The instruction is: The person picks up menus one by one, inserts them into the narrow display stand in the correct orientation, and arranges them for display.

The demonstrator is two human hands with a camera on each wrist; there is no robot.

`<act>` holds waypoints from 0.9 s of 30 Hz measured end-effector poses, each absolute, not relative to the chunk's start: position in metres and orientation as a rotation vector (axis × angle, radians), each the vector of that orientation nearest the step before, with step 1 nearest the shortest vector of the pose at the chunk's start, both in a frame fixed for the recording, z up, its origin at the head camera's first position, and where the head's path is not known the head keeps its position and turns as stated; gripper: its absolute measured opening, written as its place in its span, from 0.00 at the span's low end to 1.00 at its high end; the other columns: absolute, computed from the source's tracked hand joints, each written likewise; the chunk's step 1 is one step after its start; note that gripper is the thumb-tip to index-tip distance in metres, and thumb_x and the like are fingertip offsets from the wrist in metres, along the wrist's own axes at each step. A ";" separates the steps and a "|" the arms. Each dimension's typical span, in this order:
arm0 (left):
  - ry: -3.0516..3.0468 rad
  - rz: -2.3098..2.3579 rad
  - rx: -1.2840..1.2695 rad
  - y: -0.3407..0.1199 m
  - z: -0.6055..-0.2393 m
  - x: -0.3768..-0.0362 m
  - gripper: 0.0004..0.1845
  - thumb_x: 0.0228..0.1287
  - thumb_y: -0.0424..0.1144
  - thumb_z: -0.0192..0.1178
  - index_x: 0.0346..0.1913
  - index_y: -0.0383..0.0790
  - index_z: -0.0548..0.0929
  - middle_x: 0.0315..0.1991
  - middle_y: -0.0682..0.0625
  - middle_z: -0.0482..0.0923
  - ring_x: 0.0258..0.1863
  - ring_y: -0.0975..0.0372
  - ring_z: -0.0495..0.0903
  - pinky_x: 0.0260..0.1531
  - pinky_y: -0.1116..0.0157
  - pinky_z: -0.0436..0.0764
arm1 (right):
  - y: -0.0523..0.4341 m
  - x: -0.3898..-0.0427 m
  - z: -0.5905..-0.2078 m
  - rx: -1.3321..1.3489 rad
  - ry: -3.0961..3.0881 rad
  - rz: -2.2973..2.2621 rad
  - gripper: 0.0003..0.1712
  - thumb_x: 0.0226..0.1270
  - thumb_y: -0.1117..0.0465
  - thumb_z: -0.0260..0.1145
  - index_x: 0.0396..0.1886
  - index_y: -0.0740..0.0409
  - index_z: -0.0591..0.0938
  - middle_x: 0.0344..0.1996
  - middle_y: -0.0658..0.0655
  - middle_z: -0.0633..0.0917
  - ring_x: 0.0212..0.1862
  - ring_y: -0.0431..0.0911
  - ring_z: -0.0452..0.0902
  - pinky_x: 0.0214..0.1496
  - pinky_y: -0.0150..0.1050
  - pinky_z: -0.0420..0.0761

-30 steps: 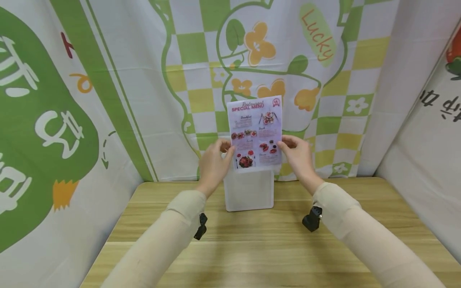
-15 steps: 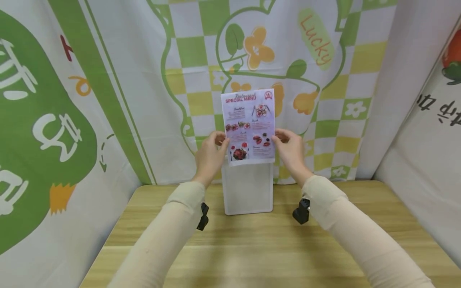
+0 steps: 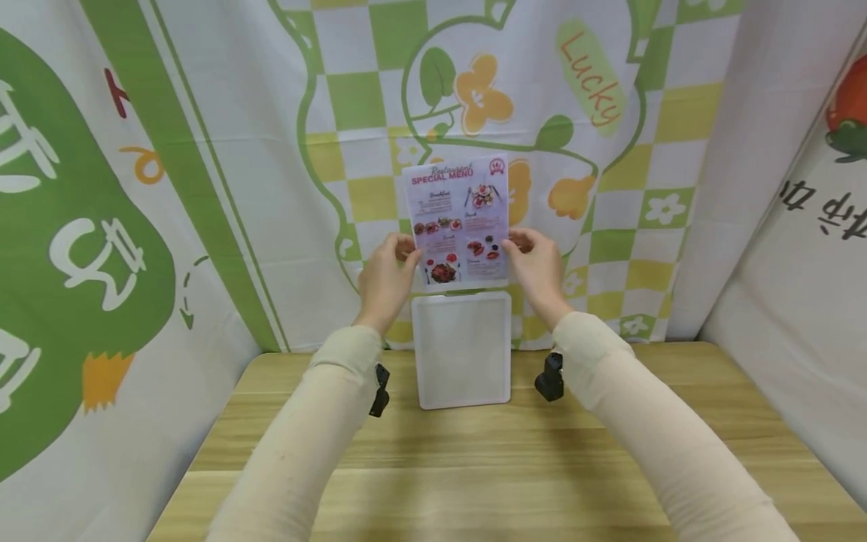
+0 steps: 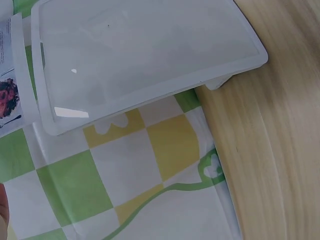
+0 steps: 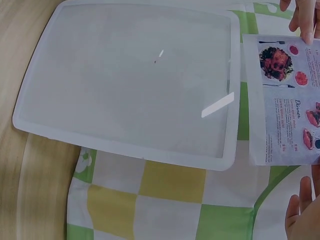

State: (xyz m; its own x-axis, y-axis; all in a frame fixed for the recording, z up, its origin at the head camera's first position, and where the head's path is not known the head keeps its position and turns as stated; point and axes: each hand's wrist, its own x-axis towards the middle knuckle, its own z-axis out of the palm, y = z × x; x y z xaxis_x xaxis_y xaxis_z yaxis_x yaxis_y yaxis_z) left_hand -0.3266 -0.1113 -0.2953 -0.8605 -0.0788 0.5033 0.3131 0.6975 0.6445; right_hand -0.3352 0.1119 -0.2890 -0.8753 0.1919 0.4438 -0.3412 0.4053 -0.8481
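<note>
In the head view, a menu sheet [image 3: 457, 220] is held upright in the middle of the frame, a little above centre, with its printed side toward the camera. The left hand [image 3: 383, 280] pinches its left edge near the lower corner, the thumb on the front of the sheet and the other fingers curled behind it. The right hand [image 3: 536, 269] pinches the right edge at about the same height in the same way, so the sheet is between the two hands and most of it rises above the fingers. Its lower edge is just above the top rim of a clear display stand [image 3: 463, 350], and the two look slightly apart. The stand is upright on the wooden table [image 3: 474, 467], at the far edge, in front of a patterned cloth backdrop [image 3: 271, 150]. In the right wrist view the sheet is at the right side of the frame, beside the stand's top edge.
</note>
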 end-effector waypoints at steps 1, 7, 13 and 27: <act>-2.405 -1.042 -0.177 -0.112 -0.295 -0.327 0.15 0.71 0.45 0.61 0.54 0.43 0.79 0.46 0.50 0.84 0.42 0.58 0.82 0.36 0.59 0.77 | 0.111 -0.336 -0.289 0.127 -2.190 1.485 0.15 0.69 0.64 0.67 0.53 0.64 0.83 0.46 0.62 0.86 0.45 0.50 0.78 0.46 0.39 0.76; -2.413 -1.031 -0.161 -0.114 -0.296 -0.326 0.14 0.71 0.44 0.60 0.55 0.43 0.79 0.46 0.50 0.84 0.41 0.58 0.82 0.39 0.58 0.77 | 0.109 -0.339 -0.288 0.146 -2.214 1.476 0.15 0.70 0.64 0.66 0.53 0.65 0.82 0.46 0.63 0.86 0.45 0.51 0.78 0.48 0.40 0.77; -2.410 -1.016 -0.173 -0.116 -0.296 -0.327 0.14 0.71 0.44 0.60 0.55 0.42 0.79 0.46 0.50 0.84 0.41 0.58 0.81 0.38 0.59 0.76 | 0.109 -0.341 -0.285 0.161 -2.224 1.470 0.15 0.70 0.64 0.66 0.54 0.65 0.82 0.47 0.62 0.86 0.45 0.51 0.78 0.49 0.40 0.77; -2.430 -1.009 -0.183 -0.119 -0.298 -0.324 0.14 0.72 0.44 0.60 0.54 0.41 0.79 0.46 0.49 0.84 0.41 0.58 0.81 0.37 0.58 0.78 | 0.107 -0.340 -0.285 0.180 -2.281 1.444 0.15 0.70 0.64 0.66 0.53 0.65 0.82 0.45 0.62 0.86 0.44 0.50 0.77 0.47 0.38 0.76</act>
